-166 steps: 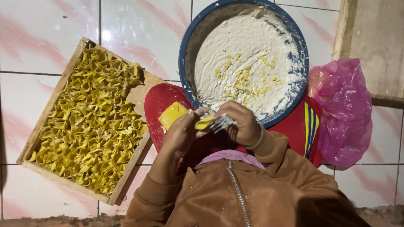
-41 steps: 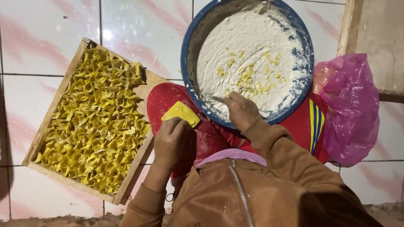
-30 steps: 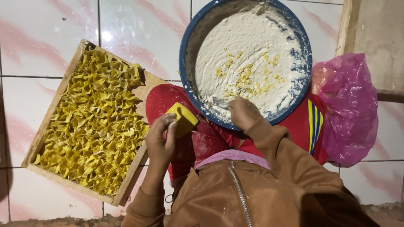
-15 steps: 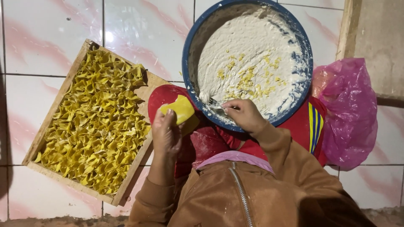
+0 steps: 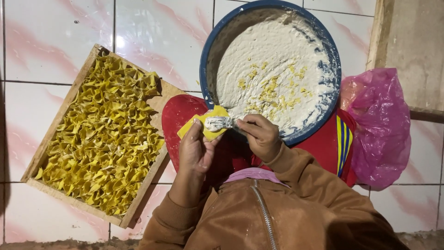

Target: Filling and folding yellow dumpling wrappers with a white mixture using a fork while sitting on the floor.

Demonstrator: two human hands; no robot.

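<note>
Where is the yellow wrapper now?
In the head view, the yellow wrapper lies in the left hand, just below the blue bowl, right of the wooden tray.

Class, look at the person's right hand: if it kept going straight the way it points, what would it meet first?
The right hand points left, so it would most likely meet the yellow wrapper in the left hand first, where the white filling already sits.

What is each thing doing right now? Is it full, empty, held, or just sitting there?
Wrapper: flat on left hand, white filling on it.
Right hand: spreading filling with a small tool.
Basin: tilted, holding white paste with yellow bits.
Tray: full of folded yellow pieces.
Pink bag: crumpled, sitting on the floor.
</note>
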